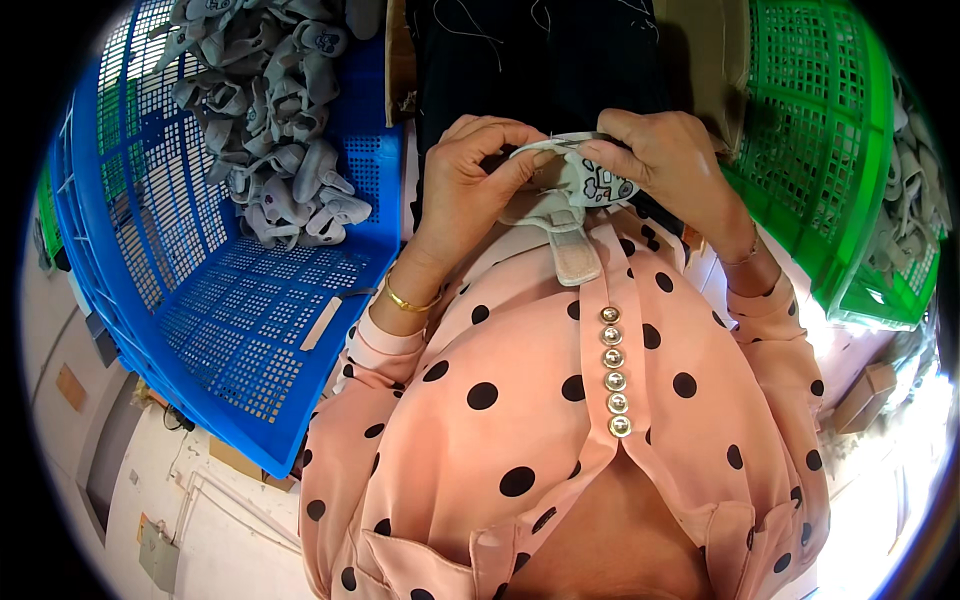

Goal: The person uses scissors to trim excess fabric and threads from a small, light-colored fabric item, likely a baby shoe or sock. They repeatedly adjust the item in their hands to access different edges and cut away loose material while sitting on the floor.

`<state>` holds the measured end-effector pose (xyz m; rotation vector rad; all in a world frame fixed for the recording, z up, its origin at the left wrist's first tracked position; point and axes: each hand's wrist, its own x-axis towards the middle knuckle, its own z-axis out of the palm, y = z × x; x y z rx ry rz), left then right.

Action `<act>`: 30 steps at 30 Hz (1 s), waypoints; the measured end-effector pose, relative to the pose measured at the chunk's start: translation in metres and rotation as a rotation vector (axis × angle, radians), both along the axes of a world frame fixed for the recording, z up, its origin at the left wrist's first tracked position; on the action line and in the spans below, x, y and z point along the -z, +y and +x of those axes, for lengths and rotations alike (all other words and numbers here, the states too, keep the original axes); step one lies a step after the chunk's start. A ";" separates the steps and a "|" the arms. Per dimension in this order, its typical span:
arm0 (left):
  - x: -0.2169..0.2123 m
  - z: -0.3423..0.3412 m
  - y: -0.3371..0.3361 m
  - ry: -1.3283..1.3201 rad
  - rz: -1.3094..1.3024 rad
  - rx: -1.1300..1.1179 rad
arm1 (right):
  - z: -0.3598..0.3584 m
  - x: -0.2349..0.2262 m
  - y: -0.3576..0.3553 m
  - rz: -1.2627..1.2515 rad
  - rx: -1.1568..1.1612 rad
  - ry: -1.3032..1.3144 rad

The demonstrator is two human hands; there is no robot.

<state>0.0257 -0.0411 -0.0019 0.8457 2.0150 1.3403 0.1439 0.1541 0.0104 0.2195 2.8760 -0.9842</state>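
A small pale grey shoe upper (560, 205) with a printed or embroidered picture on one side is held up in front of my body. Its short strap (576, 258) hangs down toward my shirt. My left hand (478, 170) pinches the upper's left edge between thumb and fingers. On the other side, my right hand (672, 160) grips the top edge near the picture, with its fingers curled. A thin dark line runs along the rim between both hands; I cannot make out whether it is a tool or part of the upper.
At my left stands a blue plastic basket (235, 330) with a heap of similar grey shoe uppers (285, 130) at its far end. A green basket (815, 120) with more grey pieces (908, 180) is at my right. Loose threads (470, 35) lie on dark cloth ahead.
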 end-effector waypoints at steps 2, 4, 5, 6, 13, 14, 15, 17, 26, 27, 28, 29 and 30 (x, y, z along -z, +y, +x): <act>-0.001 0.000 0.000 -0.008 -0.013 0.017 | 0.000 0.001 -0.002 0.001 0.020 0.007; -0.002 -0.002 -0.002 -0.019 -0.047 0.059 | 0.001 0.005 -0.003 0.048 0.019 0.070; -0.002 -0.001 -0.001 -0.034 -0.032 0.032 | 0.002 0.007 -0.004 0.072 0.018 0.102; -0.001 0.000 0.000 -0.048 -0.017 0.006 | 0.002 0.008 -0.005 0.108 0.020 0.129; 0.000 0.003 0.002 -0.100 -0.024 -0.044 | 0.003 0.017 -0.008 0.053 0.187 0.181; -0.001 0.003 0.002 -0.093 -0.028 -0.040 | 0.003 0.017 -0.008 -0.041 0.247 0.141; -0.002 0.002 0.002 -0.086 -0.032 -0.036 | 0.002 0.015 -0.006 -0.052 0.220 0.130; -0.002 0.002 0.002 -0.049 -0.034 -0.025 | 0.001 0.005 0.000 -0.076 0.165 0.106; -0.002 0.002 0.003 0.114 -0.008 0.007 | -0.011 -0.012 0.016 -0.033 -0.091 -0.070; -0.002 0.002 0.003 0.115 -0.013 0.007 | -0.012 -0.013 0.016 -0.021 -0.098 -0.060; -0.002 0.002 0.003 0.116 -0.017 0.006 | -0.014 -0.013 0.016 -0.010 -0.104 -0.049; -0.002 0.002 0.003 0.117 -0.017 0.007 | -0.015 -0.013 0.016 0.002 -0.110 -0.040; -0.001 0.002 0.003 0.118 -0.016 0.009 | -0.016 -0.015 0.016 0.031 -0.125 -0.033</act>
